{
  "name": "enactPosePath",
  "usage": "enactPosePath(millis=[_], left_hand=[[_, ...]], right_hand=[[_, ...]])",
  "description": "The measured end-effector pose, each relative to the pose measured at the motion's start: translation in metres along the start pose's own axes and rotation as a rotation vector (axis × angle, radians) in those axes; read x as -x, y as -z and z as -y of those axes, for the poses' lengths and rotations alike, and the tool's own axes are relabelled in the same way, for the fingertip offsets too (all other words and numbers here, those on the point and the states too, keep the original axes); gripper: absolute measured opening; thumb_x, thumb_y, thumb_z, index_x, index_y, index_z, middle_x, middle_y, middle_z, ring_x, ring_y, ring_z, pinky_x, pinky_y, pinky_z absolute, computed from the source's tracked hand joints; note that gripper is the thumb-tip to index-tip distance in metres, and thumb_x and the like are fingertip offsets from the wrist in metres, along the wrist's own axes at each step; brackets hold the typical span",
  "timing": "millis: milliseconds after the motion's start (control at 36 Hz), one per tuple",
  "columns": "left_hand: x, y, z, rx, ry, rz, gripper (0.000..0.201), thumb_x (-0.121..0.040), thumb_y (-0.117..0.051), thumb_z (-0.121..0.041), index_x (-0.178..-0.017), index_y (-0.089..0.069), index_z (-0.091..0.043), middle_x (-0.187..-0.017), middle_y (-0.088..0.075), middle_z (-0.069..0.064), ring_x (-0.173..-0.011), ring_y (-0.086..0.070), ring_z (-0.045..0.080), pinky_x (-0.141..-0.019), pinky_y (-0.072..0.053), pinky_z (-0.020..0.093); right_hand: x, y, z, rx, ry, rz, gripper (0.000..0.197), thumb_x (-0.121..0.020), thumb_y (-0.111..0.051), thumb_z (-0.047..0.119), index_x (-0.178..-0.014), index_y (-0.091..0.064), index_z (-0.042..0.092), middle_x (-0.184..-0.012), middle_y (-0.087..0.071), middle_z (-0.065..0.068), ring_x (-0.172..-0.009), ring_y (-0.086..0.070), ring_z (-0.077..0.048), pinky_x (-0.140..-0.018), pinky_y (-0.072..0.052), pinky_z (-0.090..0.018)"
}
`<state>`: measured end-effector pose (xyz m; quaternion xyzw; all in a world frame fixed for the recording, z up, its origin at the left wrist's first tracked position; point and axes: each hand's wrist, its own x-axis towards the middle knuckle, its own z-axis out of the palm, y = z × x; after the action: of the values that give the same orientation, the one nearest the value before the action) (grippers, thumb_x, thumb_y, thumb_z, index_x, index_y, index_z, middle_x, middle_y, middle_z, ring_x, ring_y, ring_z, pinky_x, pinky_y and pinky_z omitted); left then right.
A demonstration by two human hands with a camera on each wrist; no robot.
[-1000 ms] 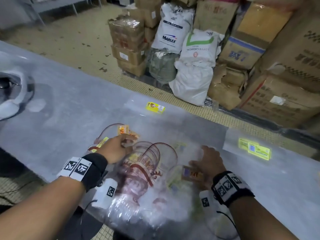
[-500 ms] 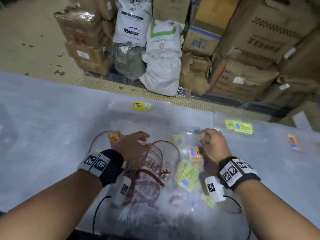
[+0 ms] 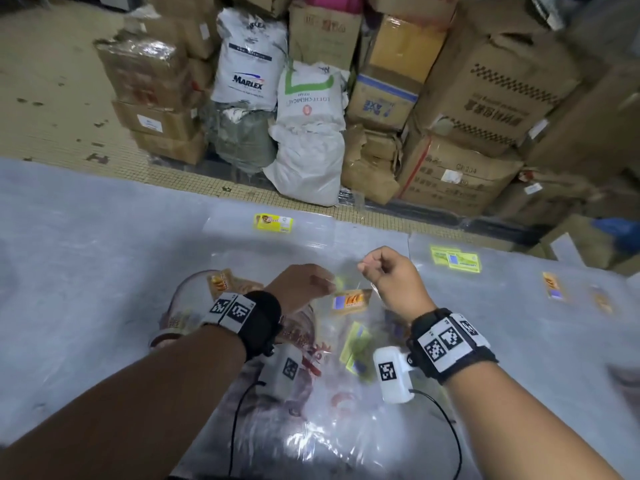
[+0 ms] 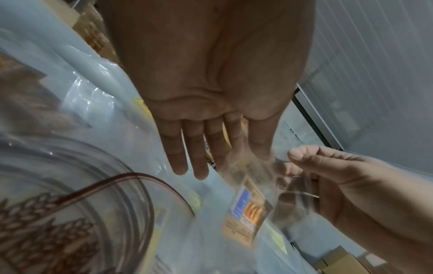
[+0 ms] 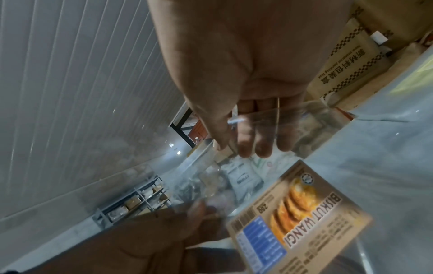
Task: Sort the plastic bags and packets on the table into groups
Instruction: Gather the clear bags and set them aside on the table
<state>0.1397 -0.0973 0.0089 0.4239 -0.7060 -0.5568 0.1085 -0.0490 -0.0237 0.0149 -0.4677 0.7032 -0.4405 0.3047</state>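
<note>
Two hands work one clear packet (image 3: 349,301): right hand (image 3: 394,278) pinches its top edge above the worktop (image 3: 86,271), left hand (image 3: 301,285) flat-fingered beside. Slick film could slip, dropping it onto the unsorted pile.

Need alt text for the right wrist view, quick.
The right hand pinches the top edge of a clear plastic bag bearing a tan "Biskut Wangi" label with pictured biscuits. The left hand reaches in below, blurred; cardboard boxes stand behind.

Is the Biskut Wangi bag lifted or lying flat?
Lifted: the right hand pinches its clear top edge, and the bag hangs below the fingers.
</note>
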Motion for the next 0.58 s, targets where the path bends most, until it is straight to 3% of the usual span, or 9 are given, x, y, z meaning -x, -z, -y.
enactPosePath(millis=[56,111,194,250,306,389,472,583], left_hand=[[0.000,-0.004,0.000,0.057,0.005,-0.028,0.006,-0.093,-0.065,-0.013,-0.097,-0.070,-0.013,-0.096,-0.070,0.005,-0.078,-0.067,0.012,-0.076,-0.053,0.030],[0.002,-0.005,0.001,0.160,0.037,-0.073,0.012,-0.094,-0.061,-0.007,-0.089,-0.069,-0.014,-0.089,-0.070,0.007,-0.062,-0.066,0.009,-0.062,-0.053,0.025],[0.006,-0.001,0.007,0.154,0.053,-0.116,0.010,-0.097,-0.059,-0.012,-0.095,-0.069,-0.013,-0.088,-0.068,0.001,-0.068,-0.064,0.013,-0.057,-0.053,0.023],[0.010,0.005,0.014,0.096,0.046,-0.131,0.011,-0.098,-0.058,-0.014,-0.098,-0.069,-0.015,-0.090,-0.068,0.000,-0.072,-0.062,0.014,-0.062,-0.053,0.027],[0.012,0.010,0.023,0.060,0.062,-0.153,0.014,-0.099,-0.056,-0.014,-0.097,-0.068,-0.020,-0.090,-0.067,0.001,-0.067,-0.059,0.011,-0.064,-0.050,0.027],[0.016,0.015,0.032,0.040,0.087,-0.165,0.014,-0.100,-0.055,-0.012,-0.097,-0.067,-0.018,-0.087,-0.066,-0.002,-0.051,-0.058,0.002,-0.050,-0.045,0.015],[0.018,0.015,0.038,0.033,0.098,-0.182,0.016,-0.100,-0.056,-0.013,-0.091,-0.066,-0.022,-0.085,-0.065,-0.003,-0.045,-0.056,-0.003,-0.046,-0.044,0.014],[0.020,0.009,0.038,-0.055,0.133,-0.162,0.010,-0.100,-0.055,-0.023,-0.103,-0.065,-0.025,-0.095,-0.068,-0.003,-0.065,-0.060,0.010,-0.060,-0.049,0.024]], right_hand=[[0.001,0.003,0.001,-0.037,-0.012,-0.005,0.012,-0.090,-0.069,0.013,-0.083,-0.059,0.015,-0.073,-0.051,-0.001,-0.069,-0.049,-0.012,-0.070,-0.044,-0.022],[0.004,0.010,-0.003,-0.031,-0.025,-0.025,0.010,-0.091,-0.069,0.019,-0.090,-0.060,0.014,-0.074,-0.052,0.003,-0.068,-0.051,-0.008,-0.070,-0.044,-0.017],[0.010,0.027,-0.024,0.109,-0.087,-0.037,0.016,-0.091,-0.068,0.021,-0.100,-0.060,0.010,-0.083,-0.059,0.001,-0.076,-0.055,-0.010,-0.074,-0.044,-0.019],[0.017,0.040,-0.044,0.284,-0.207,0.028,0.026,-0.091,-0.068,0.020,-0.113,-0.059,0.012,-0.103,-0.064,-0.005,-0.089,-0.058,-0.016,-0.080,-0.047,-0.024],[0.023,0.050,-0.062,0.500,-0.305,0.105,0.048,-0.089,-0.070,0.025,-0.132,-0.051,0.016,-0.128,-0.059,-0.006,-0.112,-0.057,-0.022,-0.094,-0.047,-0.033],[0.034,0.057,-0.076,0.822,-0.317,0.201,0.072,-0.088,-0.068,0.035,-0.149,-0.033,0.017,-0.150,-0.040,-0.007,-0.137,-0.038,-0.028,-0.107,-0.035,-0.037],[0.039,0.057,-0.085,0.911,-0.343,0.260,0.073,-0.090,-0.063,0.035,-0.151,-0.028,0.017,-0.151,-0.039,-0.007,-0.136,-0.039,-0.028,-0.106,-0.035,-0.035],[0.040,0.054,-0.090,0.862,-0.309,0.208,0.062,-0.090,-0.064,0.027,-0.145,-0.036,0.019,-0.138,-0.048,-0.010,-0.127,-0.045,-0.030,-0.103,-0.037,-0.037]])
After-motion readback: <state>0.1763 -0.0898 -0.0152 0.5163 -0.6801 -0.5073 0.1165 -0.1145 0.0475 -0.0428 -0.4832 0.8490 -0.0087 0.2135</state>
